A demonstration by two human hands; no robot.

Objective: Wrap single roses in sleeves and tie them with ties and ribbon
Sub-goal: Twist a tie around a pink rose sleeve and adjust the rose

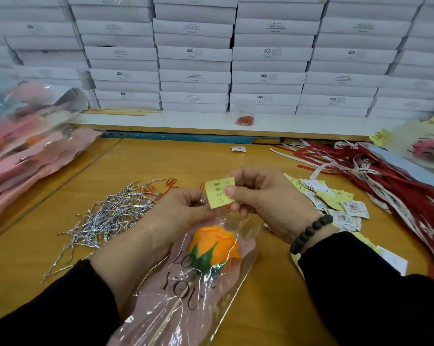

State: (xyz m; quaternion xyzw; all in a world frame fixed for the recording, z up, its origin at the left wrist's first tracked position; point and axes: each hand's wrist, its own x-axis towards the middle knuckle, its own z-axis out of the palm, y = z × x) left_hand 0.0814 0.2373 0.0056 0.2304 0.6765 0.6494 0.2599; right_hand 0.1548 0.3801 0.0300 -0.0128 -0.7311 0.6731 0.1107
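An orange rose [214, 243] lies inside a clear and pink sleeve [186, 295] printed "LOVE YOU", on the wooden table near the front edge. My right hand [265, 198] pinches a small yellow paper tag [219, 192] between thumb and fingers just above the sleeve's open top. My left hand [176, 216] pinches the top edge of the sleeve, touching the tag's left side. A heap of silver twist ties [111, 216] lies left of my hands. Red and white ribbons [375, 166] lie spread at the right.
Loose yellow and white tags [335, 203] are piled right of my hands. Wrapped roses in pink sleeves [31, 156] are stacked at the left. A wrapped pink rose [428, 148] lies far right. White boxes [193, 53] are stacked behind, with red clips [244, 119] on the ledge.
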